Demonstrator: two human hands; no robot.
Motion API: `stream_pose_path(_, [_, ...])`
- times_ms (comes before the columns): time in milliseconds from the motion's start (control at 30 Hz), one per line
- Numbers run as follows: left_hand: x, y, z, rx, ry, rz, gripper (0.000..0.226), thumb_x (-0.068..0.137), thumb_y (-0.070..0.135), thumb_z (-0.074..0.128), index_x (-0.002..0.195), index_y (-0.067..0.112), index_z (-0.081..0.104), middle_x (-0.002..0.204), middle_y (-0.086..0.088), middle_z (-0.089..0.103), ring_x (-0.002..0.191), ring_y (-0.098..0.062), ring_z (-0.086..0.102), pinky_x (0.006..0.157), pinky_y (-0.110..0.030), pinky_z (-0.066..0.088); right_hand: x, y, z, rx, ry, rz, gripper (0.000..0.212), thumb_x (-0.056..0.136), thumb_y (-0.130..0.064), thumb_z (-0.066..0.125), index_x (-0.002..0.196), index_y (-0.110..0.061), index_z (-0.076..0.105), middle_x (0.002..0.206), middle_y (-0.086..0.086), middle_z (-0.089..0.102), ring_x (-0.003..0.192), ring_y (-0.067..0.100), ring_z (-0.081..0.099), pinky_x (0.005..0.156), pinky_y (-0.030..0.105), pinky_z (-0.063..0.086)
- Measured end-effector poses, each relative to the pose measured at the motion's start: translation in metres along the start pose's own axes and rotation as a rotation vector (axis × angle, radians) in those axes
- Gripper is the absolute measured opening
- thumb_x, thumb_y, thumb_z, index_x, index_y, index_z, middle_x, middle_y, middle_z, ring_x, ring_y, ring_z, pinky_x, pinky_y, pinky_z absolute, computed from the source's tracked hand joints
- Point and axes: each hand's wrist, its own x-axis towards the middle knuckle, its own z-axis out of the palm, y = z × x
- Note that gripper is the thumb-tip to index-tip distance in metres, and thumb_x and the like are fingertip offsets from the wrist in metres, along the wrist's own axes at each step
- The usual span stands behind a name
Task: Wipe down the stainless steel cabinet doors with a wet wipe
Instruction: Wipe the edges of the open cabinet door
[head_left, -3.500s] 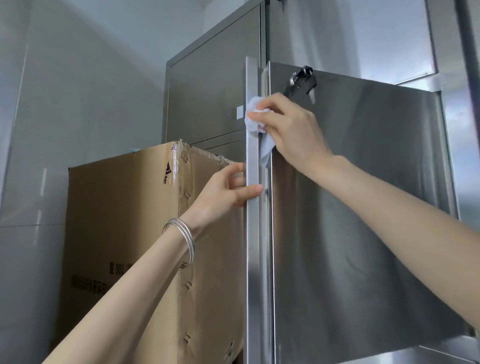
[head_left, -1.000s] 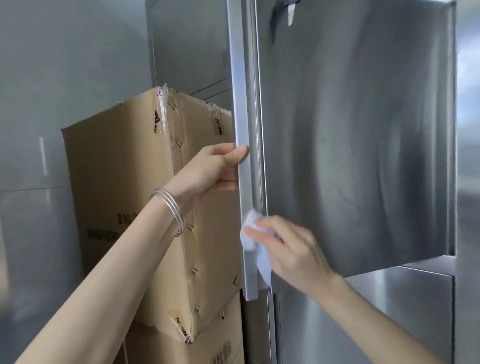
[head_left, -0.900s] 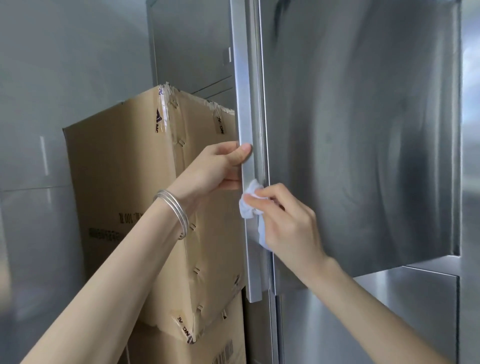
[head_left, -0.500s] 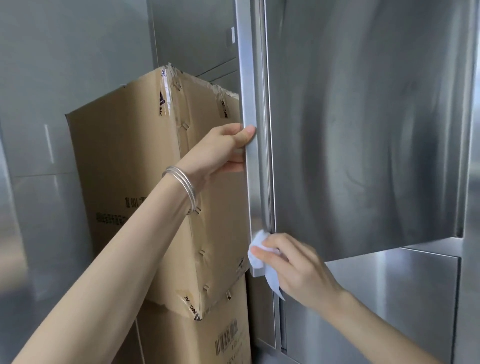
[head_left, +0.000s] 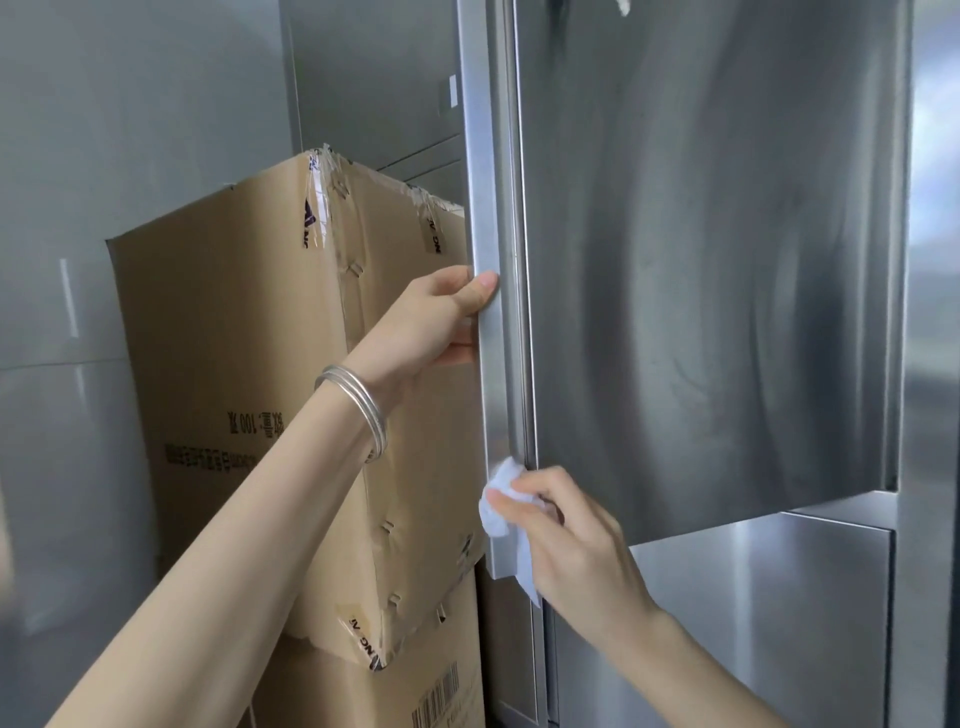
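Observation:
An open stainless steel cabinet door (head_left: 717, 291) swings toward me, its narrow front edge (head_left: 491, 395) facing me. My left hand (head_left: 441, 317) grips that edge at mid height, thumb on the front face, with silver bangles on the wrist. Lower down, my right hand (head_left: 566, 540) pinches a crumpled white wet wipe (head_left: 501, 501) and presses it against the edge near the door's bottom corner. Part of the wipe hangs below my fingers.
Two stacked cardboard boxes (head_left: 249, 395) stand just left of the door, close behind my left hand. A grey tiled wall (head_left: 104, 156) is further left. A lower steel cabinet panel (head_left: 769, 613) sits under the open door, and a steel frame (head_left: 930, 364) runs down the right.
Over the last second my right hand ran the wipe up and then down the door's front edge, ending near its bottom corner. My left hand kept its grip on the edge.

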Motion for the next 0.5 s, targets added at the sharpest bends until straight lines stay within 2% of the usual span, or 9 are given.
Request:
stream_pose_path(33, [0.001, -0.002, 0.0, -0.002, 0.004, 0.006, 0.019, 0.101, 0.03, 0.049, 0.094, 0.02, 0.063, 0.083, 0.007, 0.072, 0.071, -0.005, 0.068, 0.056, -0.012, 0.049, 0.014, -0.001, 0.001, -0.05, 0.115, -0.037, 0.03, 0.093, -0.015, 0.045, 0.097, -0.008, 0.074, 0.083, 0.0, 0.059, 0.065, 0.007, 0.043, 0.059, 0.011, 0.032])
stream_pose_path(67, [0.001, -0.004, 0.0, -0.005, 0.007, 0.011, 0.019, 0.101, 0.03, 0.049, 0.097, 0.018, 0.062, 0.087, 0.004, 0.071, 0.074, -0.008, 0.068, 0.057, -0.013, 0.05, 0.022, -0.003, 0.005, -0.079, 0.199, -0.03, 0.032, 0.088, -0.005, 0.043, 0.095, -0.005, 0.074, 0.085, 0.003, 0.056, 0.064, 0.01, 0.042, 0.059, 0.013, 0.032])
stream_pose_path(133, [0.004, -0.006, 0.0, -0.012, 0.014, 0.017, 0.022, 0.101, 0.029, 0.049, 0.106, 0.013, 0.062, 0.095, -0.001, 0.07, 0.081, -0.013, 0.067, 0.061, -0.016, 0.053, 0.016, -0.004, 0.015, -0.045, 0.258, 0.022, 0.035, 0.085, 0.002, 0.04, 0.092, -0.003, 0.074, 0.088, 0.003, 0.055, 0.063, 0.013, 0.044, 0.059, 0.013, 0.034])
stream_pose_path(200, [0.005, -0.008, -0.001, -0.004, 0.018, 0.003, 0.025, 0.102, 0.028, 0.048, 0.112, 0.01, 0.062, 0.099, -0.003, 0.069, 0.083, -0.015, 0.066, 0.061, -0.016, 0.053, -0.004, -0.002, 0.022, -0.054, 0.212, -0.008, 0.034, 0.084, 0.004, 0.042, 0.092, -0.003, 0.075, 0.081, 0.009, 0.06, 0.065, 0.014, 0.046, 0.059, 0.016, 0.038])
stream_pose_path(333, [0.009, -0.009, -0.004, 0.023, 0.001, -0.021, 0.019, 0.102, 0.032, 0.047, 0.104, 0.018, 0.06, 0.098, -0.004, 0.066, 0.082, -0.015, 0.064, 0.059, -0.014, 0.051, 0.004, 0.004, 0.014, -0.068, 0.124, -0.048, 0.036, 0.081, 0.005, 0.042, 0.094, -0.003, 0.074, 0.076, 0.01, 0.06, 0.068, 0.014, 0.043, 0.052, 0.023, 0.042])
stream_pose_path(433, [0.01, -0.012, -0.006, 0.008, -0.012, 0.002, 0.019, 0.102, 0.033, 0.048, 0.1, 0.018, 0.06, 0.095, -0.007, 0.063, 0.084, -0.018, 0.063, 0.06, -0.015, 0.052, 0.042, 0.007, 0.007, -0.081, 0.225, -0.048, 0.035, 0.082, 0.005, 0.042, 0.095, -0.004, 0.074, 0.081, 0.01, 0.061, 0.068, 0.015, 0.046, 0.055, 0.024, 0.041])
stream_pose_path(500, [0.01, -0.012, -0.006, -0.006, -0.019, 0.02, 0.019, 0.102, 0.031, 0.048, 0.095, 0.019, 0.061, 0.091, -0.003, 0.068, 0.078, -0.013, 0.067, 0.06, -0.016, 0.052, 0.051, 0.007, 0.011, -0.075, 0.305, -0.03, 0.035, 0.083, 0.007, 0.042, 0.094, -0.003, 0.074, 0.081, 0.012, 0.061, 0.067, 0.017, 0.048, 0.06, 0.021, 0.039])
